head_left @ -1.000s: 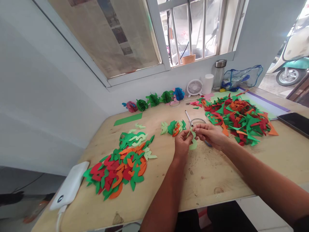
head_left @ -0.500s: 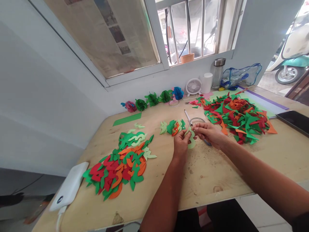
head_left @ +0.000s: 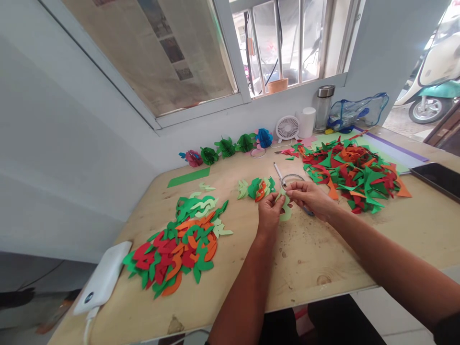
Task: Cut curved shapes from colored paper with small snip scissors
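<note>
My left hand is closed on a light green paper cutout with a wavy edge, above the middle of the table. My right hand pinches at the top of the same cutout, thumb and fingertips together. Beside them lie a roll of tape or wire-like ring, partly behind my right hand, and a white pen. Just left of my hands sits a small group of green, orange and light green paper shapes.
Curved paper cutouts heap at the left, near a white power bank. Paper scraps pile at the right, beside a phone. Along the wall stand paper pompoms, a small fan and a glass bottle.
Both hands stay at the cutout, with only a slight shift of the fingers. The whole view has moved very slightly.
</note>
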Action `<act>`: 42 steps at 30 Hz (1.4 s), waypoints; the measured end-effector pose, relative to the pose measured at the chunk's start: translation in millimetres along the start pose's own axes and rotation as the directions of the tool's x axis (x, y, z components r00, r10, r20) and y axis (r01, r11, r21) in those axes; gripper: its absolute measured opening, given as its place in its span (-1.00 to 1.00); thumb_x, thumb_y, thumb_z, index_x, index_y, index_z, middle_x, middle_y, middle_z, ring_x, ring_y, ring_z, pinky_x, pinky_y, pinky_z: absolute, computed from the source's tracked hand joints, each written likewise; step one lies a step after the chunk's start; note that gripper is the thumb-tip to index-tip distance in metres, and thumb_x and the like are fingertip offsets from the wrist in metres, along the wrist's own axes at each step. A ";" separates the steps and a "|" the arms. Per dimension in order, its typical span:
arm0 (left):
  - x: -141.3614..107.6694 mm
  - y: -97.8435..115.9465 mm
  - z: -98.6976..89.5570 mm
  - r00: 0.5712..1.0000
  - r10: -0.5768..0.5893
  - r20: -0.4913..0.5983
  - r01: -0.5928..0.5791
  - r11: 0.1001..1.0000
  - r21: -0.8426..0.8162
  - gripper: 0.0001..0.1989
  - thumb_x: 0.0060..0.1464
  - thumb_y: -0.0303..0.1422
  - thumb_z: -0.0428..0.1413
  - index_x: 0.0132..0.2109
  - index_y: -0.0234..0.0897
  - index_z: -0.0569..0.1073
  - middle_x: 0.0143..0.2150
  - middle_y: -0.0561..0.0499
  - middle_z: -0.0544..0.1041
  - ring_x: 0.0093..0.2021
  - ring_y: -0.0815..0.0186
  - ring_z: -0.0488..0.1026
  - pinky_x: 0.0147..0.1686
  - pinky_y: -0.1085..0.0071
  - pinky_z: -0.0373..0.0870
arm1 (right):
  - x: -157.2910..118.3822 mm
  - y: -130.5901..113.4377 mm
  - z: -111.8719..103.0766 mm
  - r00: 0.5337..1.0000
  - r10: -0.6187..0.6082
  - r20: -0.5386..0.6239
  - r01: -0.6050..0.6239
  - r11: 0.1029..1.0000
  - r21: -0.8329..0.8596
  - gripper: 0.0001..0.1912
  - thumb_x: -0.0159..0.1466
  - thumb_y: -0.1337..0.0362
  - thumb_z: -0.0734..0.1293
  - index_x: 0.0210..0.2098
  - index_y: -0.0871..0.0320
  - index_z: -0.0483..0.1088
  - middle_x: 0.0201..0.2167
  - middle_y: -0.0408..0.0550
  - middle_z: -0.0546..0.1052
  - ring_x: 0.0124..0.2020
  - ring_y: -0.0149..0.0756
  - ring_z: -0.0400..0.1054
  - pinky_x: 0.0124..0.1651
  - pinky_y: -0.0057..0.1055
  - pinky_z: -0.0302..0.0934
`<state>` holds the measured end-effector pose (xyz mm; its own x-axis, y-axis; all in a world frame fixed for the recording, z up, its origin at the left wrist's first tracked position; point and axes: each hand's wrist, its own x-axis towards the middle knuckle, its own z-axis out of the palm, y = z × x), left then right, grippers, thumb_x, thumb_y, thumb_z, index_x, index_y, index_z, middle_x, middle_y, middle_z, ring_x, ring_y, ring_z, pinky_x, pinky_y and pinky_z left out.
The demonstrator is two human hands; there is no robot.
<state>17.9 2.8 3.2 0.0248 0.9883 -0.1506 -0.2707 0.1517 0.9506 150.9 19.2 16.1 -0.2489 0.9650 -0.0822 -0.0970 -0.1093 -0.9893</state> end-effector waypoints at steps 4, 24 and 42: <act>0.0 -0.1 0.0 1.000 0.005 -0.005 -0.004 1.000 0.007 -0.66 -0.31 -0.14 0.32 -0.47 -0.33 0.47 -0.47 -0.03 0.53 -0.49 0.34 0.48 -0.58 0.53 0.31 | -0.4 -0.4 0.9 1.000 -0.007 -0.018 0.007 1.000 -0.002 -0.73 0.03 0.09 0.40 -0.51 0.16 0.34 -0.66 -0.22 0.34 -0.67 -0.53 0.09 -0.62 -0.51 -0.10; 2.9 -8.3 -2.7 0.999 0.035 0.009 -0.035 0.999 0.017 -0.65 -0.23 -0.12 0.28 -0.47 -0.38 0.53 -0.55 0.00 0.49 -0.53 0.40 0.43 -0.51 0.51 0.32 | -0.1 3.2 4.8 0.984 -0.149 -0.099 0.143 0.988 -0.063 -0.80 0.02 0.15 0.39 -0.55 0.16 0.40 -0.62 -0.17 0.38 -0.57 -0.45 0.21 -0.48 -0.45 0.13; 0.8 -2.9 -1.2 0.988 0.115 -0.107 -0.117 0.993 -0.013 -0.77 -0.22 -0.27 0.26 -0.45 -0.34 0.47 -0.56 0.06 0.46 -0.53 0.44 0.38 -0.45 0.51 0.33 | 2.7 8.1 0.0 0.962 -0.239 -0.134 0.184 0.927 -0.328 -0.78 0.05 0.16 0.35 -0.57 0.21 0.40 -0.68 -0.23 0.26 -0.62 -0.50 0.02 -0.55 -0.47 -0.13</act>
<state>17.5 3.1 0.0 -0.1096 0.9916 -0.0682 -0.2839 0.0346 0.9582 149.4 20.9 7.9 -0.0873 0.9862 0.1409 0.1801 0.1547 -0.9714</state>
